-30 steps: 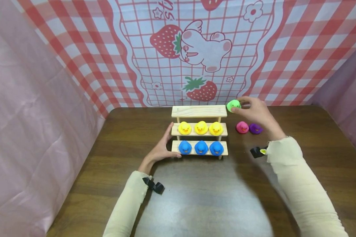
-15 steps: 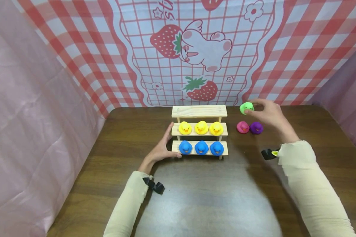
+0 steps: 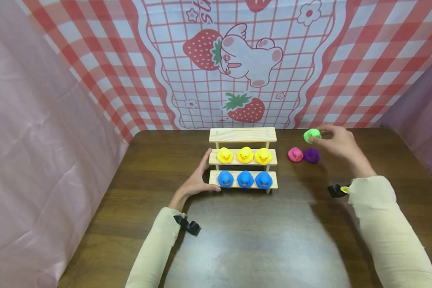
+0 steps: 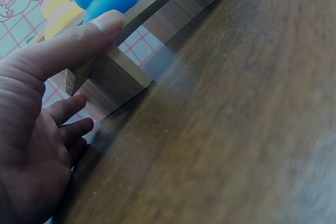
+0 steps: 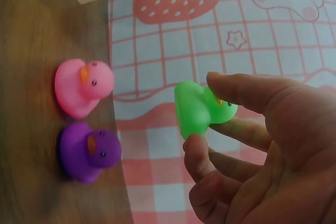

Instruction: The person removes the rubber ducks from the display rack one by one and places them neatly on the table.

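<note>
In the head view, your right hand (image 3: 340, 147) is carrying the green duck (image 3: 309, 135) rightward, away from the top tier of the wooden stand (image 3: 243, 135). A second ago it was hanging just beside that tier's end; now it is hanging near the purple duck (image 3: 312, 155), beyond the pink duck (image 3: 295, 155). Those two are sitting side by side on the worktop (image 3: 158, 160). Three yellow ducks (image 3: 245, 155) and three blue ducks (image 3: 245, 179) are staying put on the middle and bottom tiers. By the look of it, you are taking the green duck off toward the loose pair rather than setting it on the stand.

In the left wrist view, your left hand (image 4: 39, 93) is bracing the stand's end, its grip holding on with the thumb lying over the bottom tier's front edge.

In the right wrist view, your right grip is pinching the green duck between thumb and fingertips, apart from both loose ducks.
</note>
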A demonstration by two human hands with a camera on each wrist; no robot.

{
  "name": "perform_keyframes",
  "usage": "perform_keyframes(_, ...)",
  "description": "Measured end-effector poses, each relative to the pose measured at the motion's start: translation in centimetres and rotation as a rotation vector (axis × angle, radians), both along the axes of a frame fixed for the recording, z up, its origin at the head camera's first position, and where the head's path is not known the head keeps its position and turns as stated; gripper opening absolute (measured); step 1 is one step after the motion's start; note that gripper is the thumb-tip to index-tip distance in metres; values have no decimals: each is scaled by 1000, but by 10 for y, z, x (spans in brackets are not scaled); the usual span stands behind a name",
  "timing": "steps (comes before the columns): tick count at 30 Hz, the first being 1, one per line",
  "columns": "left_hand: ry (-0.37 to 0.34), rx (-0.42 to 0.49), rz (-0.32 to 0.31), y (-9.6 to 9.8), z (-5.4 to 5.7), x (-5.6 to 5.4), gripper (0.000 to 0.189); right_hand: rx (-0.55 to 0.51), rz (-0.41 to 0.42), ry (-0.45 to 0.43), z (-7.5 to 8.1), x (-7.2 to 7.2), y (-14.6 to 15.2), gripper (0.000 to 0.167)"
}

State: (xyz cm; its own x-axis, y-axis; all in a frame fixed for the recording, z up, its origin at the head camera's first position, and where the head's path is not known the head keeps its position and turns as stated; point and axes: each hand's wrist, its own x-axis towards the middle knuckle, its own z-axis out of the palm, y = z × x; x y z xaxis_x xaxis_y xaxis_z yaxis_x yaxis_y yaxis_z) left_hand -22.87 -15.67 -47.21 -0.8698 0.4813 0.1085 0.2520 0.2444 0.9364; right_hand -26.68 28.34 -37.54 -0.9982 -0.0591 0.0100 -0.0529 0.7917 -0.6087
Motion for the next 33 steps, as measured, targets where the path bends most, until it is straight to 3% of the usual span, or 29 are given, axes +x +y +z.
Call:
perform_keyframes(2,4,-1,2,0,-1,-1,128,2,-7,-16,-3,0,5,67)
perform_keyframes(7,31,-14,12,-3,-19,-10,131,5,-28,-33,-9,0,17,72)
perform_keyframes(13,23,-17,11,-4,-21,-11,131,0,-51,-37,-19,1,30,70)
perform_keyframes(18,5,-21,21,-2,-16,-9,130,-5,-63,-74,-27,2,39,73)
perform_keyframes(25,-12,-11,4,1,8,4,125,-14,-67,-129,-37,3,50,79)
perform_keyframes(33,-19,-18,13,2,11,6,124,-4,-71,-121,-48,2,55,72)
